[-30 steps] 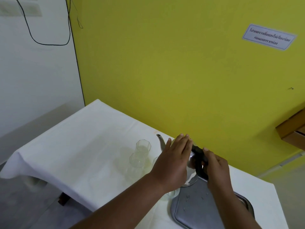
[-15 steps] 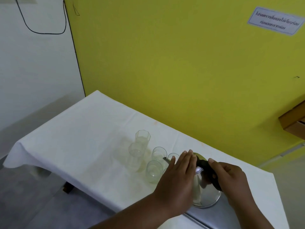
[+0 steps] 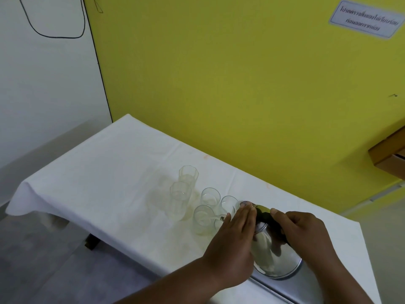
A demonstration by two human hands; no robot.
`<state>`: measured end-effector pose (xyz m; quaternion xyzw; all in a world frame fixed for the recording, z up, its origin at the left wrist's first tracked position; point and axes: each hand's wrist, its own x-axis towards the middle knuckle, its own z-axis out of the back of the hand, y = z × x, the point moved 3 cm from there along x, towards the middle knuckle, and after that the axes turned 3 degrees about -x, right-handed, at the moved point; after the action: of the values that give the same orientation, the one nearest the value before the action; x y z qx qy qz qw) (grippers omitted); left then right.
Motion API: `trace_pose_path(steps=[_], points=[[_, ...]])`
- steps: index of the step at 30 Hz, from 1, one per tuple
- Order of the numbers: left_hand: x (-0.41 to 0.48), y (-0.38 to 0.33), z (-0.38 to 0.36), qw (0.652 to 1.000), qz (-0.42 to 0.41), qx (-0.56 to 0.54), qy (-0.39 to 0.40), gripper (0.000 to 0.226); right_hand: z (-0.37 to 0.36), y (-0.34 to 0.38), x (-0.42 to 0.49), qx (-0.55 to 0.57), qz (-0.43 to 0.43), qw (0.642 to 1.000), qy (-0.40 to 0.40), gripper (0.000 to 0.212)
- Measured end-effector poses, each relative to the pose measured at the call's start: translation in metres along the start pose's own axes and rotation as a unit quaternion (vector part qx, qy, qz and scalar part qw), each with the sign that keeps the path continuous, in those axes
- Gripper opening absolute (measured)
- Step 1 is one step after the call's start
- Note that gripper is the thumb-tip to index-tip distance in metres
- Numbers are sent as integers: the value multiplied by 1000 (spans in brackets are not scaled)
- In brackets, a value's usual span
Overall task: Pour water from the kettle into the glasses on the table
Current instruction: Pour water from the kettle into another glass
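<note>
A shiny steel kettle [image 3: 271,257] is tipped far over to the left, its round base facing me and its spout down among the glasses. My right hand [image 3: 306,233] grips its black handle. My left hand [image 3: 232,244] lies flat against the kettle's lid side, fingers together. Several clear glasses [image 3: 206,213] stand clustered on the white tablecloth [image 3: 109,189]: two tall faceted ones [image 3: 188,176] at the back left and shorter round ones nearer the spout. The spout tip shows beside my left fingers over a low glass [image 3: 221,222].
A steel tray [image 3: 276,292] lies on the cloth under the kettle at the near right. The yellow wall runs close behind the table. A wooden ledge [image 3: 388,154] juts out at the right. The table's left end drops to the grey floor.
The kettle has gone from lifted upright to tipped steeply, spout lowered toward the short glasses. Both hands moved down with it, and my view tilted downward.
</note>
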<state>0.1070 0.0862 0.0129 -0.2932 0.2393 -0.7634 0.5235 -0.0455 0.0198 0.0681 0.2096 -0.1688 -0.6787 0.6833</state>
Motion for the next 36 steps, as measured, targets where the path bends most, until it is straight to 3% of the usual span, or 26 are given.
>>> trace_pose_path(steps=[18,36], points=[[-2,-7,1,1000,-13,-16,-7,84,13,1,-4,-63,7,998,-9,59],[0,-12,2,999,-28,-9,-14,84,17,-6,-5,-18,-8,1000,-18,60]])
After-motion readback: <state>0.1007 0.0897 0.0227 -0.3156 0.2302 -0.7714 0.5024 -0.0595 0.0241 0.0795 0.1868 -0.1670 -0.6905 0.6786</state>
